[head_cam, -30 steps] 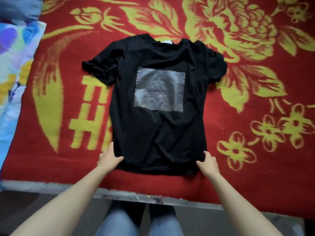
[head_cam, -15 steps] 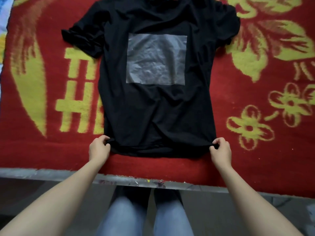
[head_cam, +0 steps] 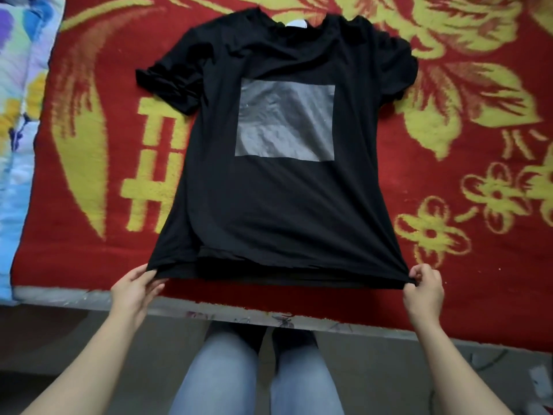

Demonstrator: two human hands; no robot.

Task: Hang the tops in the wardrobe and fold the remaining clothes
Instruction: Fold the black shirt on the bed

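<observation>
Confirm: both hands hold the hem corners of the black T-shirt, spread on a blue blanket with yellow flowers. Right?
Not blue: the blanket is red with yellow flowers, as the head view shows. The rest stands: the left hand and the right hand hold the hem corners of the black T-shirt spread on it.

Black t-shirt, grey square print; red blanket, yellow flowers.
</observation>
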